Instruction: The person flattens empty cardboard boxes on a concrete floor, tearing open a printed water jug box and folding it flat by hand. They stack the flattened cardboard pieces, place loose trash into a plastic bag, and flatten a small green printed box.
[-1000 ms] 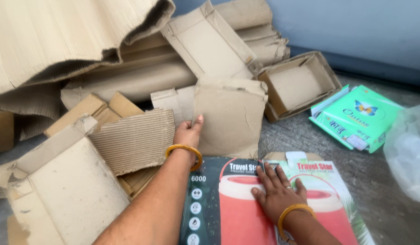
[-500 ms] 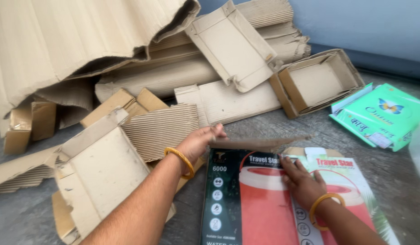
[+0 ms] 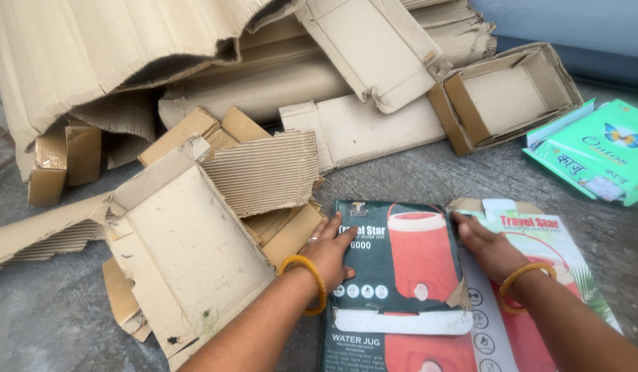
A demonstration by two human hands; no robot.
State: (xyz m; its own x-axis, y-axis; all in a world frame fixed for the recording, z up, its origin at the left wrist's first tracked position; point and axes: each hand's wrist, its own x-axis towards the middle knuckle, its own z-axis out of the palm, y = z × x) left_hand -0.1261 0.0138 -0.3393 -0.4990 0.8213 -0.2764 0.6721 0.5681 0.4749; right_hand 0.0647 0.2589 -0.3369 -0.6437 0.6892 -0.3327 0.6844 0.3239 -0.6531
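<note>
Left hand (image 3: 331, 251) moved off brown cardboard scraps (image 3: 264, 172) at 10 o'clock, now flat, ungripped, on flattened dark-green printed carton panel with red jug picture (image 3: 402, 265); right hand (image 3: 486, 246) presses its 3 o'clock edge. Carton at 6 o'clock on grey floor (image 3: 43, 324).

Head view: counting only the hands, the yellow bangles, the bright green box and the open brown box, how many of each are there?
Hands: 2, left hand and right hand, both flat on the printed carton
Yellow bangles: 2, left bangle and right bangle
Bright green box: 1
Open brown box: 1
Total: 6
</note>
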